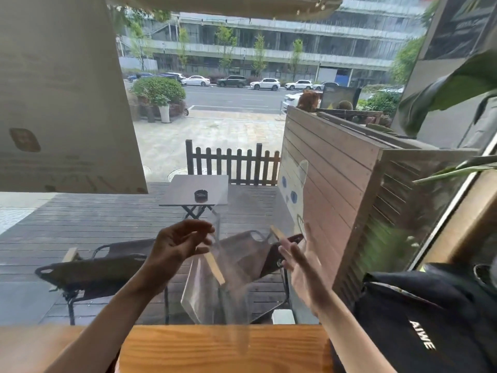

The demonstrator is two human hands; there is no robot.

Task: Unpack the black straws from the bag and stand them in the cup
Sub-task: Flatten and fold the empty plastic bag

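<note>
Head view. I see the left hand (180, 244) raised over the wooden counter (215, 345), thumb and fingertips pinching the top of a clear plastic bag (212, 286) that hangs blurred between both hands. The right hand (301, 262) is spread open, fingers loose, beside the bag; contact I cannot tell. No straws or cup visible. A black bag (430, 319) lies right.

Two bare forearms in frame, no sleeves, watch or rings visible; left hand (179, 244) sharp, right hand (302, 267) blurred.
</note>
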